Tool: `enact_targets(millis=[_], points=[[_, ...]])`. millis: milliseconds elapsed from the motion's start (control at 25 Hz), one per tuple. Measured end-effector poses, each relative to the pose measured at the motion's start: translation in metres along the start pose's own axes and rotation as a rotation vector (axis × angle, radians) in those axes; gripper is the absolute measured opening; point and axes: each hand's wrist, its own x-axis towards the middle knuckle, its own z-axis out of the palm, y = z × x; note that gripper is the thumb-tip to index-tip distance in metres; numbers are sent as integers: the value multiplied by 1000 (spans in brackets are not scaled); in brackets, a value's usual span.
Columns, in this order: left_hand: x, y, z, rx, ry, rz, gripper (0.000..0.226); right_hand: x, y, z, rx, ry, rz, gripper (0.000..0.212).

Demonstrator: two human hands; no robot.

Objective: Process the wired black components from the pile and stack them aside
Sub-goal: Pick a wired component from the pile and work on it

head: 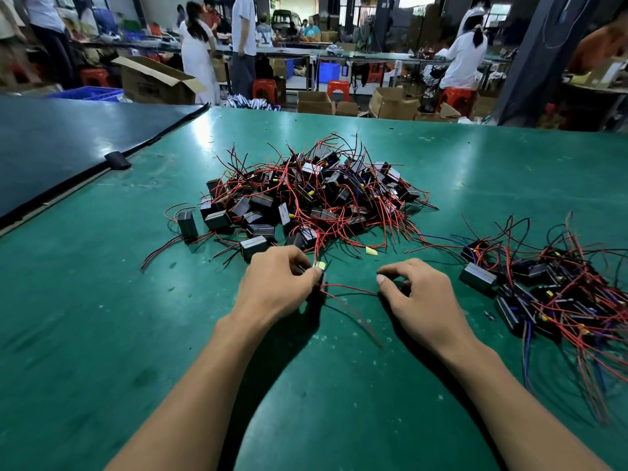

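Just short of the pile, in the head view, both hands are down on the green table. The left hand has its fingers curled round a black component, which is mostly hidden beneath them. A bit of yellow tape shows at its fingertips. A red wire runs from that component across to the thumb of the right hand. The right hand lies apart from the left, its fingers bent with the tips down near the table. The wire's end is hidden under the thumb, so I cannot tell whether the hand pinches it.

Beyond both hands lies the pile, a tangle of black components with red and black wires. One block from it sits just beyond the left knuckles. A lone block stands farther out, to the left of the left hand. A yellow scrap lies between the pile and the right hand.

To the right of the right hand, well apart from it, is the stack, more black components with red, black and a few blue wires spreading toward the person.

Far to the left of the left hand a dark sheet covers part of the table. Past the table's far edge are cardboard boxes, red stools and several people, all blurred.
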Motion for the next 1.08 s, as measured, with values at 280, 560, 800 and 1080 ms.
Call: enact_targets(millis=[280,560,800,1080], points=[[-11,24,-5,-495,-94,30,7,-5,-20,-4,-141,-65,-152,56],[4,-2,9,51,206,101,39,-15,-37,4,-205,-242,-295,43],[7,-6,15,197,145,90,38,-3,-22,-21,-355,-172,-135,36],[7,-1,12,-15,-69,81,47,3,-14,-32,-134,-273,-23,27]])
